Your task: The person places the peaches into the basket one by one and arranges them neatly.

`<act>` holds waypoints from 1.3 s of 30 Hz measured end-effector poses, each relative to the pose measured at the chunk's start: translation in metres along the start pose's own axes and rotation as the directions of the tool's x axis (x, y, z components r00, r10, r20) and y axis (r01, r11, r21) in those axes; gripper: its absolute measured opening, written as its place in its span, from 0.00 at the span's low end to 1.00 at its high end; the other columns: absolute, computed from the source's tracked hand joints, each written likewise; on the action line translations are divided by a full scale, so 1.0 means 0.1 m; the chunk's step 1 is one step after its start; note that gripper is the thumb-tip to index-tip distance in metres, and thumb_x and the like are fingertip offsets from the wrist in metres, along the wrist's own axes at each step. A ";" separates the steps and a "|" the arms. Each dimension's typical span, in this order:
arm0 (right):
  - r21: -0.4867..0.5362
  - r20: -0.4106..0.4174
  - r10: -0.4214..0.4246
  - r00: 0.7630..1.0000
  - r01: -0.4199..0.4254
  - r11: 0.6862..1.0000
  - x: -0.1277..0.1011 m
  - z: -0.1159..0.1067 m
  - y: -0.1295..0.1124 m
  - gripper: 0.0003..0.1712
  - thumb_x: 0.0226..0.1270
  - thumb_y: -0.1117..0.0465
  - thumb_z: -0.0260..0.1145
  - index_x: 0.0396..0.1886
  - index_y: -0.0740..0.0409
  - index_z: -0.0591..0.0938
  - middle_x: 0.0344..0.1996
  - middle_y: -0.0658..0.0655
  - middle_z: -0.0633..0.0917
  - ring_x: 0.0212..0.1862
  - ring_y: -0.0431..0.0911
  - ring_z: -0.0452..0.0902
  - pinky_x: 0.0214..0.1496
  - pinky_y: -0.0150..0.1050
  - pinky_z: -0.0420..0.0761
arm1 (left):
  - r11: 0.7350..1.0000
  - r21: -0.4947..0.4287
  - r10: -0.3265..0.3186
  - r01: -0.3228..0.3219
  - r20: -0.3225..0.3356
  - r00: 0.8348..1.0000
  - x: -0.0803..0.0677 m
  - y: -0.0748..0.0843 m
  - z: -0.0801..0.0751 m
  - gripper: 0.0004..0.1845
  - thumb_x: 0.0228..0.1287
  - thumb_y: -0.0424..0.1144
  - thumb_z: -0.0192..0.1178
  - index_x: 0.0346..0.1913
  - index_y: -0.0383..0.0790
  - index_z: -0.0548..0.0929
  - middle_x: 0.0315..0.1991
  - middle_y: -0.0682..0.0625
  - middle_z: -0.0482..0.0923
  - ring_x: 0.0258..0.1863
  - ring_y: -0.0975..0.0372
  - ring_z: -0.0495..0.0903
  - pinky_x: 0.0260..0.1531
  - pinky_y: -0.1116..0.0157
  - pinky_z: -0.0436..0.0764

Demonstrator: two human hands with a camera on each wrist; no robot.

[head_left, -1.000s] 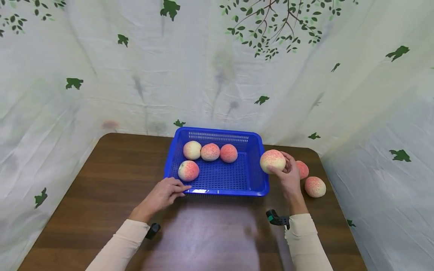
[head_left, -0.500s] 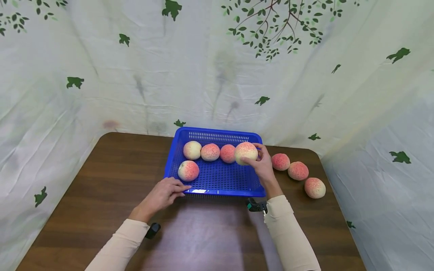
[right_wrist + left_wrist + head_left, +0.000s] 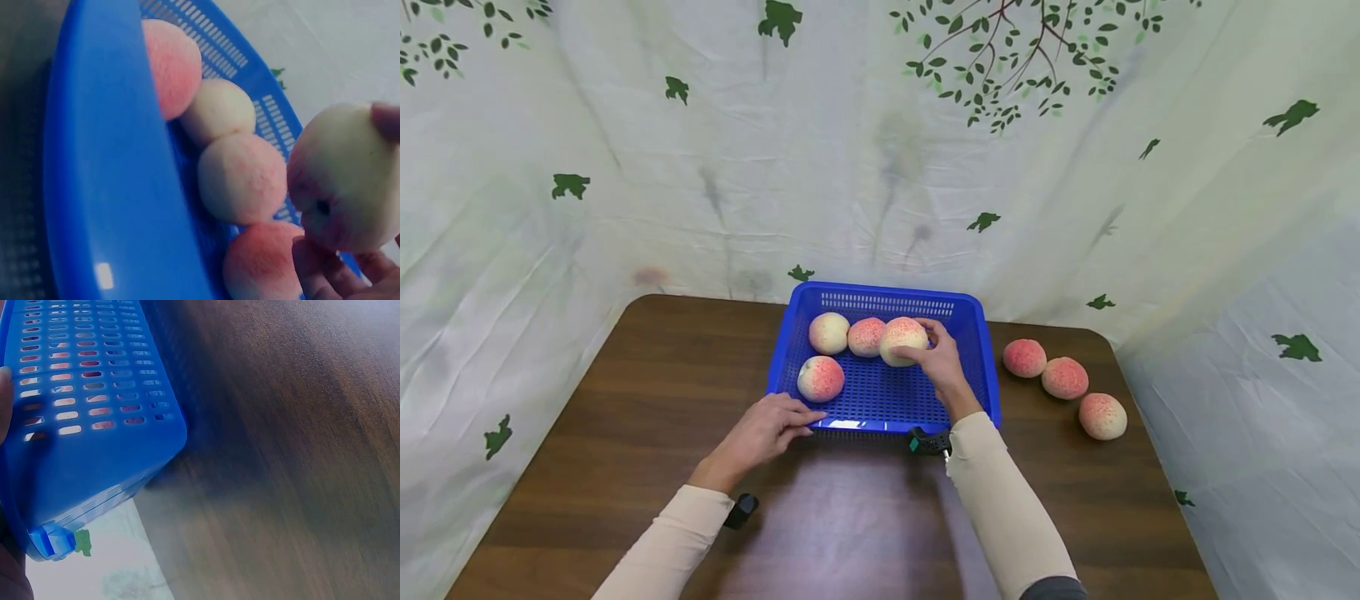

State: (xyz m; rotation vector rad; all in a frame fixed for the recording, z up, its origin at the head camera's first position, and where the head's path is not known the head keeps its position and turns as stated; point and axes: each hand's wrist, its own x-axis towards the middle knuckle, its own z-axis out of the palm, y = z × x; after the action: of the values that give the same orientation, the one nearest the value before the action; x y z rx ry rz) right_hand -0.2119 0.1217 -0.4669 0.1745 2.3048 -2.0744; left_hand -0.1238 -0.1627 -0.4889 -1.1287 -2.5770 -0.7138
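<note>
A blue perforated basket [image 3: 970,333] stands at the back middle of a brown table [image 3: 625,400]. My right hand [image 3: 925,346] grips a pale pink peach [image 3: 897,337] above the basket's middle, in front of the back row. In the right wrist view that peach [image 3: 347,181] hangs over several peaches lying inside [image 3: 240,178]. In the head view, two peaches [image 3: 829,332] [image 3: 865,337] lie along the back wall and one [image 3: 821,378] at the front left. My left hand [image 3: 790,417] rests with straight fingers against the basket's front left rim [image 3: 94,456].
Three more peaches [image 3: 1025,357] [image 3: 1064,377] [image 3: 1102,416] lie in a slanting row on the table right of the basket. A leaf-printed cloth [image 3: 880,167] hangs close behind and on both sides. The near half of the table is bare wood.
My right hand has carried the peach leftward from beside the basket's right rim to above its middle. The left hand has stayed at the front rim.
</note>
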 end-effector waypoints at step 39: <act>-0.176 0.027 0.056 0.998 -0.051 0.983 0.03 0.62 0.36 0.37 0.35 0.71 0.80 0.48 0.68 0.71 0.44 0.63 0.77 0.44 0.50 0.74 0.50 0.45 0.76 | 1.000 0.000 0.020 -0.020 -0.040 0.999 -0.01 -0.02 0.02 0.16 0.48 0.32 0.73 0.43 0.41 0.89 0.34 0.55 0.85 0.34 0.61 0.78 0.35 0.61 0.74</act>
State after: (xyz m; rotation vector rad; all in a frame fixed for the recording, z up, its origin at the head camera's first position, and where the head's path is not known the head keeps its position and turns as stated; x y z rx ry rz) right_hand -0.2145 0.0637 -0.5096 0.1932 2.4191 -1.8249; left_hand -0.1250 -0.1637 -0.4918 -1.1265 -2.5290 -0.7250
